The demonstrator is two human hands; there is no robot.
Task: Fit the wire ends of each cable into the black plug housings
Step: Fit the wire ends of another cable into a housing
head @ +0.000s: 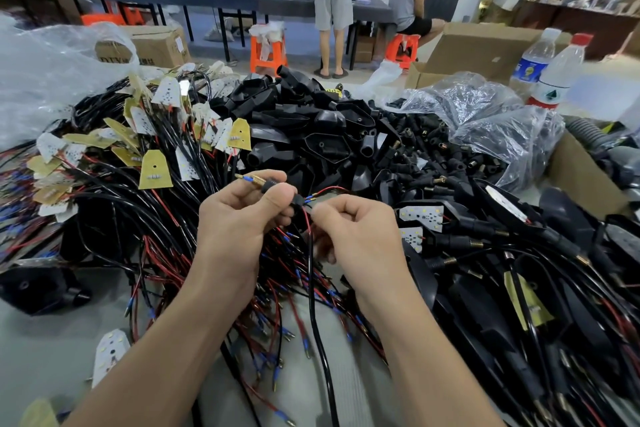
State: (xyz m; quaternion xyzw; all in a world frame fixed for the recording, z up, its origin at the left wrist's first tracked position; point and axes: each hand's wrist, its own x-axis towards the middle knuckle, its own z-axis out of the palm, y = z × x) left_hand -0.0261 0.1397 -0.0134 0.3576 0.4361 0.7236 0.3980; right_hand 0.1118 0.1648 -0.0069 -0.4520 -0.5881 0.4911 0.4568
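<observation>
My left hand (239, 215) grips a small black plug housing (277, 188) with a brass pin and blue tip poking out to the left. My right hand (356, 232) pinches the red and black wire ends (317, 196) right at the housing's rear opening. From between my hands a black cable (313, 288) hangs down towards my lap. Whether the wire tips are inside the housing is hidden by my fingers.
A heap of cables with small LED boards (156, 163) lies to the left. Black housings (311, 128) are piled behind my hands, plugs in a clear bag (485, 135) to the right. Two water bottles (554, 69) and cardboard boxes stand at the back right. People work at a far table.
</observation>
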